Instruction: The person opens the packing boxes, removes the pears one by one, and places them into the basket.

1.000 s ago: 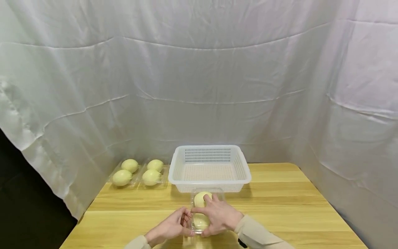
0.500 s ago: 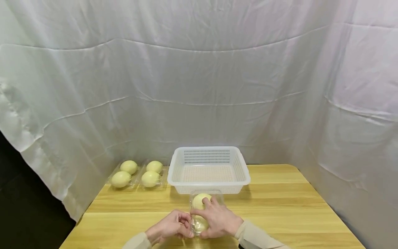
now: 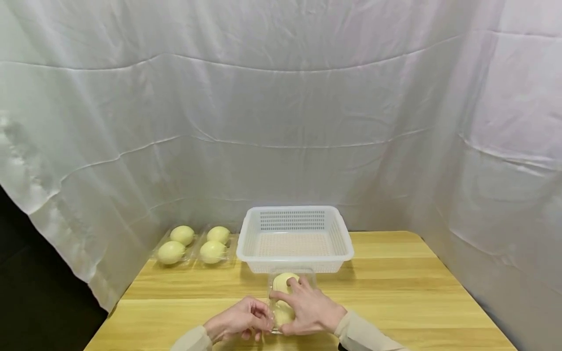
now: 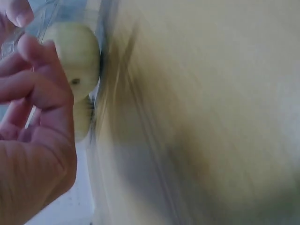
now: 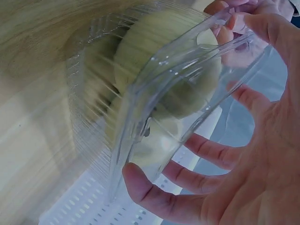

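Note:
In the head view, a clear plastic clamshell box [image 3: 307, 278] stands at the table's front, with two pale yellow round fruits [image 3: 285, 282] inside that look like small melons. My right hand [image 3: 312, 308] spans the top and grips the lid, its fingers spread along the rim in the right wrist view. At the box's near left edge my left hand [image 3: 243, 318] pinches the plastic between thumb and forefinger. The left wrist view has this hand [image 4: 40, 108] with bent fingers beside the box, a fruit [image 4: 77, 56] behind them. Part of the fruits is hidden under my right hand.
Behind the box stands a white perforated basket [image 3: 295, 257]. Two more clear boxes hold pale yellow fruits [image 3: 171, 252] and fruits [image 3: 212, 251] at the back left of the wooden table [image 3: 395, 292]. Grey curtain [image 3: 290, 170] hangs along the back and sides.
My left hand has come to the box's near left edge, and its fingers have shifted slightly there. My right hand stays on the lid. The basket and other boxes have not moved.

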`<state>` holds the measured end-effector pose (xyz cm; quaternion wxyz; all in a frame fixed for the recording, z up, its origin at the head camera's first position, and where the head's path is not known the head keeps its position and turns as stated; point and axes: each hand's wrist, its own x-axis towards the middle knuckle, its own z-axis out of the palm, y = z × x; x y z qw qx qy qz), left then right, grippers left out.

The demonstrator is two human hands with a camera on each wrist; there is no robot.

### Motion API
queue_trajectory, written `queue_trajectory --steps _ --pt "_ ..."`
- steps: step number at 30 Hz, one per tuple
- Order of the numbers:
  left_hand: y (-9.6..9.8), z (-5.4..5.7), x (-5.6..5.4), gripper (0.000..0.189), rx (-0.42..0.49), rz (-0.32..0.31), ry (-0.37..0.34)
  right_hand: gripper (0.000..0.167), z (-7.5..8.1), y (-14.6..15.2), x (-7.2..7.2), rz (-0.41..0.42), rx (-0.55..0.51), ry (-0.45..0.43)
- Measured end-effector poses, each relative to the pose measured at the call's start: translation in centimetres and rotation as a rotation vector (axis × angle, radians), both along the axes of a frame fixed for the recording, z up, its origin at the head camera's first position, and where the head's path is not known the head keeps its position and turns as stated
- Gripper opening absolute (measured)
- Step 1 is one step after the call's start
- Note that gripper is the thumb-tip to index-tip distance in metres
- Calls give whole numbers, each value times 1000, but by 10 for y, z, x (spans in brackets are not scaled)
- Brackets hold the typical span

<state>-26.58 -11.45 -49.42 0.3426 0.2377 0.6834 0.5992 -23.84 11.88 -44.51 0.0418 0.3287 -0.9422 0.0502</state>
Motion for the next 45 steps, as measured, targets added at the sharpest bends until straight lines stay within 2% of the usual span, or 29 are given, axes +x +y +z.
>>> queue_trajectory --steps 3,7,10,16,18,20,22,28,30,34,36,39,45 --pt "-4 1 -5 29 -13 40 6 76 0 1 -1 1 -9 -2" --pt "-6 3 -13 22 -40 204 65 78 0 -1 -2 -21 6 -2" --pt "0 5 -20 21 -56 299 134 82 0 -1 -3 -41 20 -13" --pt "19 13 -41 40 -91 399 294 85 5 2 -4 -44 30 -15" --pt "24 14 -48 48 -103 411 343 82 7 3 -4 -38 36 4" --pt "28 15 -54 54 -103 410 363 80 7 4 -4 -32 42 21" --pt "29 14 -58 57 -96 398 339 79 6 4 -3 -25 44 34" --pt "22 11 -63 65 6 361 51 78 2 1 -1 -7 32 43" --pt "20 9 -65 65 39 370 -21 78 1 1 0 -11 26 33" --pt "21 3 -68 63 87 413 -112 78 0 1 0 -11 21 10" --pt "22 1 -69 62 99 433 -134 78 -2 2 1 -7 22 9" --pt "24 -3 -70 60 103 456 -132 79 -4 2 2 -4 24 15" --pt "28 -5 -71 52 99 529 -96 78 -5 3 2 4 19 33"
